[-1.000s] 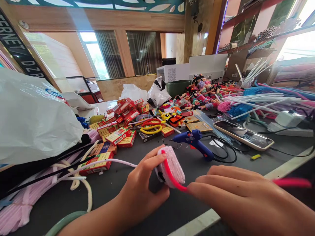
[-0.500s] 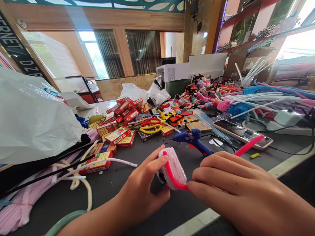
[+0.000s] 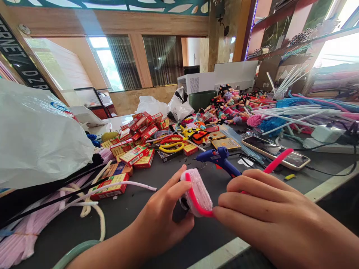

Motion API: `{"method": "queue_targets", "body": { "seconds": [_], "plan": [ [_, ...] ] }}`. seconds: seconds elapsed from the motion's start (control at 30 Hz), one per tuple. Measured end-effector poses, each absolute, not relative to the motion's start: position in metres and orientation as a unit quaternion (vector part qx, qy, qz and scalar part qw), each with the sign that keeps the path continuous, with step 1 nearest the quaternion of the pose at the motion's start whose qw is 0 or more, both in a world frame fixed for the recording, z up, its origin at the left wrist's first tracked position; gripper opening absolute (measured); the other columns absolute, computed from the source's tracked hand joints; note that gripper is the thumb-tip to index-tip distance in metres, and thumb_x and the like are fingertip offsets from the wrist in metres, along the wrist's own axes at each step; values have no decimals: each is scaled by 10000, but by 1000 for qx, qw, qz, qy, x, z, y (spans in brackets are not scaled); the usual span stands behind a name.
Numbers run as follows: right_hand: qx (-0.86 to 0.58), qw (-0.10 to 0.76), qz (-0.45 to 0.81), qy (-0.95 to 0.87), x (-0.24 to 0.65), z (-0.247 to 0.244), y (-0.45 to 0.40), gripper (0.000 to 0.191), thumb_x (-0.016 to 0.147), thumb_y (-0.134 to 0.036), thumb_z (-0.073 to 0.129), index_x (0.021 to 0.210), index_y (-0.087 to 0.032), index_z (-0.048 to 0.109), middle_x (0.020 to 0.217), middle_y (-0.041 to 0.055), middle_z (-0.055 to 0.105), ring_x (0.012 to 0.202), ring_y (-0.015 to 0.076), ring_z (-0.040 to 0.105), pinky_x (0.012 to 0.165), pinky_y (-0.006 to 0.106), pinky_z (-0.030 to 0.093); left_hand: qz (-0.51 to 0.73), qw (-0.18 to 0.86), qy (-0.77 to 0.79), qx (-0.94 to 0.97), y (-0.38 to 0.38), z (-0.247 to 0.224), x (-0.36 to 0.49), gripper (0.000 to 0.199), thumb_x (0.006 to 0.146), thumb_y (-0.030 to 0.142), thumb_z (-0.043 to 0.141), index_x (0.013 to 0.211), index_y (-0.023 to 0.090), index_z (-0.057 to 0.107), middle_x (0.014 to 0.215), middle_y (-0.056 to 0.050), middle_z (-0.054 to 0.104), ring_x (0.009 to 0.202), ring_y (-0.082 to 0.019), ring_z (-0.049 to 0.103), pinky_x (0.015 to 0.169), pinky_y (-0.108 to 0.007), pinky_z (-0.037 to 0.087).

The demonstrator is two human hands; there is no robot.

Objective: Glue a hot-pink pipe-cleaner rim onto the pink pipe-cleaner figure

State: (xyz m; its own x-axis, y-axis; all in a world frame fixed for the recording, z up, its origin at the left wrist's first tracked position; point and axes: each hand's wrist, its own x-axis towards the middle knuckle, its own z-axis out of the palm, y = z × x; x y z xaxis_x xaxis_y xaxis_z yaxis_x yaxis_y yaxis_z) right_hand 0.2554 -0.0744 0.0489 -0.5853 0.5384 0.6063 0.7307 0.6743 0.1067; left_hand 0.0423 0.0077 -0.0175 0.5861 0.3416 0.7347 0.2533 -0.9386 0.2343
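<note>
1. Swung free end of pink strip up toward phone since a second ago.
2. Pinching pale block and strip's other end with left hand, above tabletop; pinching strip beside block with right hand.
3. Might drag strip crooked by pulling too hard.
4. Readable on sign: "ERNET DZR"; too small on boxes.
</note>
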Motion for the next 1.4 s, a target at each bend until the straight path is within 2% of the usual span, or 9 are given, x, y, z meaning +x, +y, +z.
{"method": "queue_targets", "body": {
  "seconds": [0.17, 0.23, 0.33, 0.4, 0.6, 0.77, 1.0, 1.2, 1.4],
  "plan": [
    [-361, 275, -173, -874, 256, 51, -74, 368, 939, -49, 378, 762, -212, 656, 690, 20, 694, 735, 164, 637, 737, 285, 511, 431, 58, 150, 888, 9, -17, 44, 553, 781, 15, 574, 1271, 183, 380, 1420, -237, 492, 1356, -244, 447, 1068, -292, 442],
    [-359, 269, -180, -875, 256, 53, -74, 384, 957, -70, 370, 758, -211, 666, 695, 22, 706, 699, 164, 628, 648, 280, 502, 430, 54, 144, 890, 8, -16, 43, 537, 783, 20, 573, 1262, 176, 387, 1415, -244, 492, 1360, -248, 441, 1064, -290, 444],
    [-349, 256, -203, -878, 256, 56, -74, 517, 999, -80, 251, 732, -213, 673, 668, 13, 712, 615, 159, 603, 484, 295, 438, 426, 47, 144, 892, 7, -15, 42, 516, 783, 13, 564, 1246, 169, 398, 1413, -249, 488, 1367, -255, 429, 1055, -291, 451],
    [-347, 248, -219, -878, 257, 57, -75, 570, 1007, -73, 197, 745, -216, 682, 672, -1, 724, 585, 157, 601, 440, 314, 412, 427, 41, 143, 892, 7, -16, 42, 509, 784, 9, 562, 1241, 168, 404, 1418, -242, 484, 1370, -251, 425, 1053, -279, 451],
    [-371, 245, -231, -865, 258, 52, -78, 496, 997, -59, 253, 876, -234, 702, 784, -36, 765, 604, 151, 665, 454, 324, 437, 425, 28, 140, 894, 9, -18, 43, 480, 788, 9, 562, 1221, 159, 419, 1440, -237, 461, 1380, -235, 411, 1056, -248, 435],
    [-358, 243, -222, -874, 257, 53, -79, 487, 976, -39, 239, 772, -218, 644, 684, -8, 711, 588, 164, 661, 481, 297, 475, 420, 13, 135, 897, 10, -18, 41, 455, 806, 18, 575, 1219, 141, 429, 1432, -279, 451, 1377, -248, 415, 1057, -276, 443],
    [-360, 278, -144, -879, 253, 49, -72, 313, 921, -67, 397, 765, -216, 625, 781, 31, 697, 740, 166, 678, 685, 230, 570, 418, -1, 121, 900, 10, -21, 41, 450, 824, 52, 581, 1238, 138, 426, 1431, -306, 438, 1356, -275, 443, 1037, -342, 482],
    [-447, 305, -25, -841, 243, 47, -70, 226, 917, -102, 471, 826, -240, 625, 804, -46, 680, 670, 98, 651, 581, 129, 518, 422, -1, 127, 898, 10, -21, 40, 446, 823, 45, 577, 1236, 139, 436, 1415, -308, 459, 1341, -285, 461, 1015, -361, 503],
    [-418, 291, -47, -859, 247, 42, -69, 264, 909, -61, 456, 791, -215, 634, 829, -34, 672, 702, 95, 642, 596, 112, 497, 417, -9, 128, 900, 12, -19, 41, 428, 839, 59, 559, 1243, 132, 437, 1400, -319, 470, 1329, -293, 475, 988, -388, 526]
  ]
}}
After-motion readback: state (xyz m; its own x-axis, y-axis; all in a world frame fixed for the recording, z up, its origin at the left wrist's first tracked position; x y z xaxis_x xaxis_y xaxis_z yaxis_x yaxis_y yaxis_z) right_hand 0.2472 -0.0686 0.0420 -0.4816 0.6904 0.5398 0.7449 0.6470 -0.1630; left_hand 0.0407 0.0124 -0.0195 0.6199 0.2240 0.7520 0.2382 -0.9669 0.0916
